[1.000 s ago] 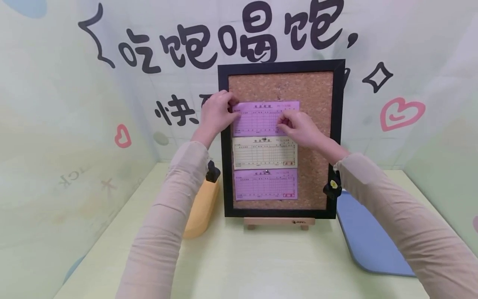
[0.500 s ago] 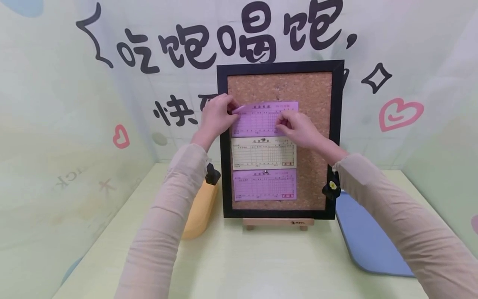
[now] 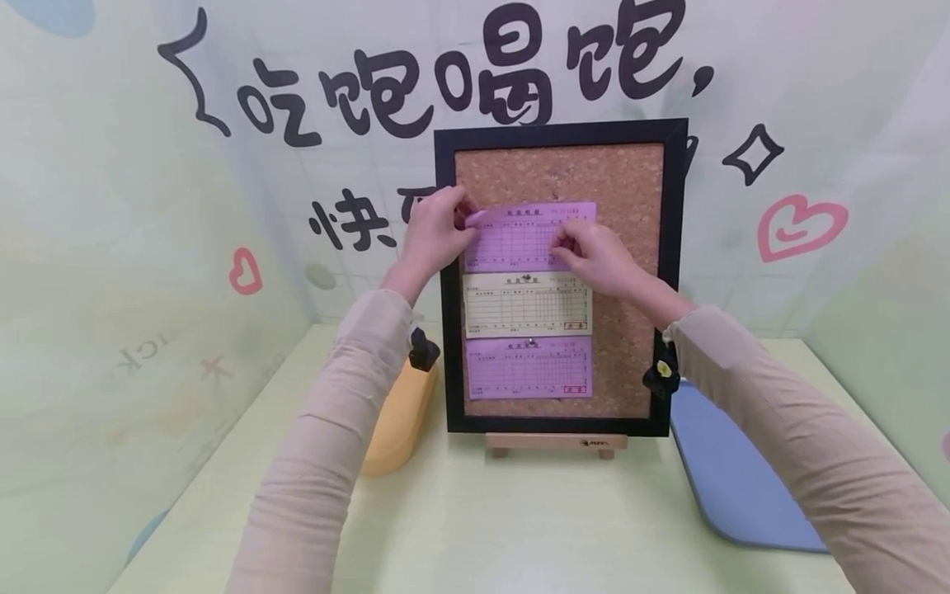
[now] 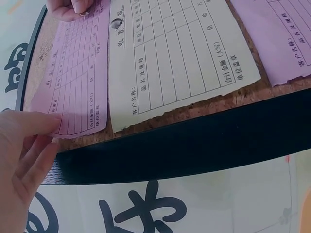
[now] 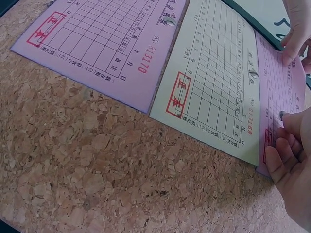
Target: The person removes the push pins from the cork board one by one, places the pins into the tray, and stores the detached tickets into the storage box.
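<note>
A framed cork board [image 3: 623, 355] stands upright, bearing three printed receipt slips in a column. My left hand [image 3: 439, 227] pinches the upper left corner of the top pink slip [image 3: 512, 241] between thumb and fingers, and that corner curls off the cork. Over the same slip's right half, my right hand [image 3: 599, 257] pinches a small metal push pin [image 5: 282, 115], mostly hidden by the fingertips. Below lies a cream slip [image 3: 519, 307], with a pin [image 4: 115, 23] at its top middle. Lowest is another pink slip [image 3: 519, 375], pinned likewise [image 5: 169, 21].
The board leans on a small wooden easel [image 3: 557, 440] on a pale table [image 3: 534, 520]. A yellow case [image 3: 401, 421] sits left of it, partly behind my left arm. A blue mat [image 3: 735, 470] lies at the right. Printed walls close in the back and sides.
The top pink slip's left corner, flat against the board a second ago, now curls up in my left fingers. My left hand shifted slightly downward; my right hand keeps its place.
</note>
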`<state>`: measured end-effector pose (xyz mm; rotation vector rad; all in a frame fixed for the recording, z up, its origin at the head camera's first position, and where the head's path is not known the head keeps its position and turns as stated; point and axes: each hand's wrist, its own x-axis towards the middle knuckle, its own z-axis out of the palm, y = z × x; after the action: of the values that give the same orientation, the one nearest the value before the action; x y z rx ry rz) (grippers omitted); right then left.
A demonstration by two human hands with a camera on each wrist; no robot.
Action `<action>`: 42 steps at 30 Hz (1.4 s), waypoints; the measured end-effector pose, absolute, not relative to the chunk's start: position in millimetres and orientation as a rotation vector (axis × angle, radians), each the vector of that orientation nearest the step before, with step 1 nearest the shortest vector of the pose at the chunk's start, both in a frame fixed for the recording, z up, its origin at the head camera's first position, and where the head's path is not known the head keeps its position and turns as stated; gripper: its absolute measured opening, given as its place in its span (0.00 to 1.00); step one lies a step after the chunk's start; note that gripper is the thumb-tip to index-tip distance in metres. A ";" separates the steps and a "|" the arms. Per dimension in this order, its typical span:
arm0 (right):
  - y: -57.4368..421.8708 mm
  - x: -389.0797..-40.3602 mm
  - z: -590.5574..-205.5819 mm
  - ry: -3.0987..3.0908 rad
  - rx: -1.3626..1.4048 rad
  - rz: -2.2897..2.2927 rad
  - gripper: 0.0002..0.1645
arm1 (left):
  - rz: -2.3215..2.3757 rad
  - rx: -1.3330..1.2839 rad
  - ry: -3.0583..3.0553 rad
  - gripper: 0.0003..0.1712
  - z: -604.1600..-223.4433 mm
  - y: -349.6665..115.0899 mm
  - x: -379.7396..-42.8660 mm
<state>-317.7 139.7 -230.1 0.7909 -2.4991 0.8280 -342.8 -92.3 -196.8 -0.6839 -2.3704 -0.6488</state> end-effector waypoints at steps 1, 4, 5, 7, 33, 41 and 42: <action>139.6 -317.8 -230.1 -2.499 0.791 0.829 0.04 | -0.652 -0.686 -2.371 0.09 -196.3 -92.4 -342.1; 140.0 -318.0 -230.8 -2.499 0.794 0.835 0.05 | -0.668 -0.695 -2.382 0.08 -194.2 -92.3 -339.3; 140.2 -317.9 -231.2 -2.496 0.796 0.836 0.05 | -0.677 -0.702 -2.384 0.08 -193.5 -92.2 -338.4; 140.4 -317.8 -231.7 -2.489 0.800 0.841 0.04 | -0.693 -0.712 -2.386 0.09 -192.0 -92.3 -336.5; 144.1 -315.1 -231.9 -2.523 0.801 0.848 0.04 | -0.531 -0.753 -2.273 0.06 -192.4 -89.2 -326.8; 145.9 -312.4 -233.1 -2.522 0.819 0.829 0.04 | -0.563 -0.744 -2.244 0.07 -192.9 -87.8 -324.2; 146.3 -311.3 -233.4 -2.525 0.820 0.836 0.03 | -0.568 -0.747 -2.247 0.07 -193.1 -87.6 -324.1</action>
<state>-311.3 146.3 -233.4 0.8202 -2.5248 0.8355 -324.1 -87.6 -193.1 -0.7467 -2.2467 -0.5679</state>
